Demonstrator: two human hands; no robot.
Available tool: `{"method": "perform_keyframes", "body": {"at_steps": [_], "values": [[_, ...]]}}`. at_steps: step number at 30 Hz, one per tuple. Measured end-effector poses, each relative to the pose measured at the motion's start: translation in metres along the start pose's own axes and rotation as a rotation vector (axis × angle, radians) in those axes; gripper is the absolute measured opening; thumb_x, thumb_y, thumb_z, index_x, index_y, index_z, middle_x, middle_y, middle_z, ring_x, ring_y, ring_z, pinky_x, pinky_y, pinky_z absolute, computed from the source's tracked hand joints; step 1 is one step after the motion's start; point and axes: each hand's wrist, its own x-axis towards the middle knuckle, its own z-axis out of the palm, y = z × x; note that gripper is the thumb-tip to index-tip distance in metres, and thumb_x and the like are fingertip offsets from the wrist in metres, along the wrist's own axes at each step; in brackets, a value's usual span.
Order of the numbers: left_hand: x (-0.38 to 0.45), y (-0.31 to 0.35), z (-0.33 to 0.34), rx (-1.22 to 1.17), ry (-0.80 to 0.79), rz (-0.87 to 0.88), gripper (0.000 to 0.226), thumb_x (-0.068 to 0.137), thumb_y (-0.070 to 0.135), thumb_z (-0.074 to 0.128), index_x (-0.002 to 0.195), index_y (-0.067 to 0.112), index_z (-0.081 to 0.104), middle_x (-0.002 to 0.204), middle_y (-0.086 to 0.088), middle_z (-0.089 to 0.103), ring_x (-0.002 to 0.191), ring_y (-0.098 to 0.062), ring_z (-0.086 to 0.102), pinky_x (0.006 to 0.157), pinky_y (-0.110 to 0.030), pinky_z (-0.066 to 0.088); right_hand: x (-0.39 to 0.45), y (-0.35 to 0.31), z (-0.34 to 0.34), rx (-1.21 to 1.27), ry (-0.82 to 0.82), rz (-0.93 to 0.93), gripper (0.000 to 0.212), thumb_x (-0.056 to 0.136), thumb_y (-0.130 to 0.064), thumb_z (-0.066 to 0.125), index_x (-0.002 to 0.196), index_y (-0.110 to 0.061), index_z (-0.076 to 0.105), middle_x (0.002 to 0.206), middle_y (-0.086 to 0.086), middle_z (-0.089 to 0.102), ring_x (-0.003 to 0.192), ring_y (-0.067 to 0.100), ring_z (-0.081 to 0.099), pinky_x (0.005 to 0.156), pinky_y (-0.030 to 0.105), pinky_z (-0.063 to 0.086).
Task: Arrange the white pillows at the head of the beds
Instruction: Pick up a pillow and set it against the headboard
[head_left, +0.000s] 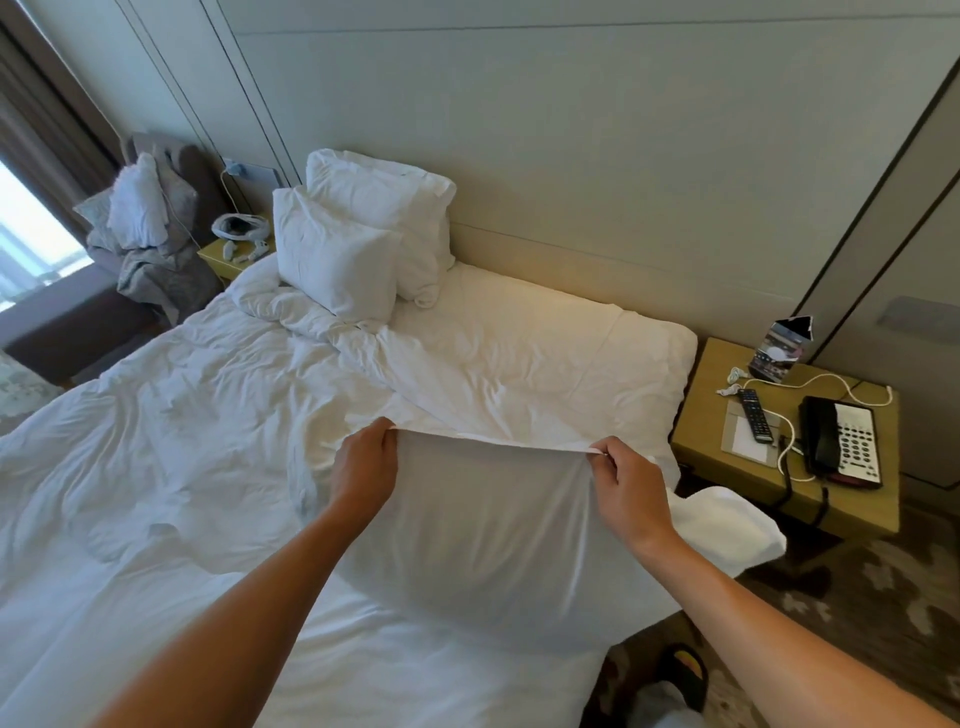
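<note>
Rumpled white bedding covers the bed below me. My left hand and right hand each pinch a top corner of the pillow, fingers closed on the fabric edge, stretching it taut, I judge to square it before it goes to the head. It hangs over the near bed edge. Two pillows already lean at the headboard on the far side; the near side lies bare. Beside it, the nightstand carries a phone and remote, clear of my path.
</note>
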Motion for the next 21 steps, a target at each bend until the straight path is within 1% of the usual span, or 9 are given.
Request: {"method": "perform_keyframes", "body": {"at_steps": [3, 4, 7, 9, 12, 15, 18, 21], "values": [[0.011, 0.029, -0.014, -0.037, 0.078, -0.031, 0.032, 0.105, 0.021, 0.038, 0.080, 0.018, 0.059, 0.067, -0.001, 0.065, 0.068, -0.023, 0.064, 0.066, -0.047, 0.056, 0.032, -0.020, -0.020, 0.007, 0.002, -0.071, 0.020, 0.106, -0.018, 0.057, 0.089, -0.016, 0.066, 0.070, 0.000, 0.066, 0.066, 0.018, 0.063, 0.064, 0.041, 0.051], [0.018, 0.040, -0.019, -0.045, 0.105, -0.029, 0.032, 0.104, 0.021, 0.038, 0.079, 0.019, 0.058, 0.067, -0.001, 0.065, 0.068, -0.023, 0.064, 0.066, -0.047, 0.056, 0.045, -0.026, -0.029, 0.012, 0.003, -0.094, 0.019, 0.106, -0.018, 0.057, 0.090, -0.015, 0.067, 0.071, 0.001, 0.067, 0.065, 0.018, 0.065, 0.065, 0.040, 0.053], [0.039, 0.080, -0.035, -0.058, 0.179, 0.008, 0.032, 0.104, 0.023, 0.040, 0.078, 0.017, 0.058, 0.066, -0.001, 0.064, 0.067, -0.022, 0.064, 0.067, -0.047, 0.056, 0.081, -0.043, -0.066, 0.049, 0.034, -0.158, 0.018, 0.107, -0.020, 0.057, 0.092, -0.018, 0.067, 0.063, -0.005, 0.067, 0.051, 0.008, 0.068, 0.059, 0.030, 0.055], [0.055, 0.108, -0.041, -0.070, 0.235, 0.037, 0.032, 0.104, 0.024, 0.041, 0.078, 0.019, 0.060, 0.066, 0.001, 0.064, 0.066, -0.020, 0.064, 0.066, -0.044, 0.055, 0.108, -0.051, -0.093, 0.068, 0.064, -0.194, 0.018, 0.106, -0.020, 0.057, 0.091, -0.020, 0.067, 0.061, -0.007, 0.067, 0.052, 0.003, 0.068, 0.060, 0.026, 0.053], [0.078, 0.154, -0.043, -0.081, 0.282, 0.087, 0.032, 0.103, 0.025, 0.042, 0.079, 0.017, 0.061, 0.065, 0.000, 0.063, 0.065, -0.021, 0.063, 0.067, -0.044, 0.055, 0.147, -0.055, -0.134, 0.081, 0.107, -0.232, 0.022, 0.104, -0.019, 0.056, 0.085, -0.024, 0.065, 0.060, -0.007, 0.067, 0.055, 0.002, 0.069, 0.064, 0.027, 0.050], [0.099, 0.199, -0.030, -0.105, 0.304, 0.120, 0.031, 0.103, 0.025, 0.042, 0.079, 0.016, 0.059, 0.066, -0.002, 0.063, 0.066, -0.021, 0.062, 0.065, -0.046, 0.053, 0.178, -0.046, -0.176, 0.065, 0.131, -0.261, 0.024, 0.103, -0.017, 0.056, 0.080, -0.023, 0.063, 0.063, -0.006, 0.067, 0.056, 0.002, 0.070, 0.064, 0.029, 0.051], [0.118, 0.243, -0.006, -0.104, 0.322, 0.181, 0.031, 0.104, 0.024, 0.042, 0.078, 0.018, 0.058, 0.069, 0.000, 0.063, 0.066, -0.018, 0.061, 0.065, -0.042, 0.052, 0.203, -0.025, -0.214, 0.040, 0.159, -0.259, 0.024, 0.103, -0.016, 0.057, 0.081, -0.021, 0.064, 0.069, -0.006, 0.068, 0.060, 0.002, 0.071, 0.060, 0.027, 0.048], [0.138, 0.282, 0.021, -0.101, 0.319, 0.208, 0.030, 0.105, 0.022, 0.043, 0.080, 0.017, 0.059, 0.072, -0.002, 0.063, 0.070, -0.022, 0.061, 0.067, -0.041, 0.052, 0.224, -0.005, -0.248, 0.021, 0.158, -0.237, 0.023, 0.104, -0.016, 0.058, 0.083, -0.020, 0.067, 0.073, -0.006, 0.070, 0.064, 0.003, 0.072, 0.063, 0.027, 0.050]]}}
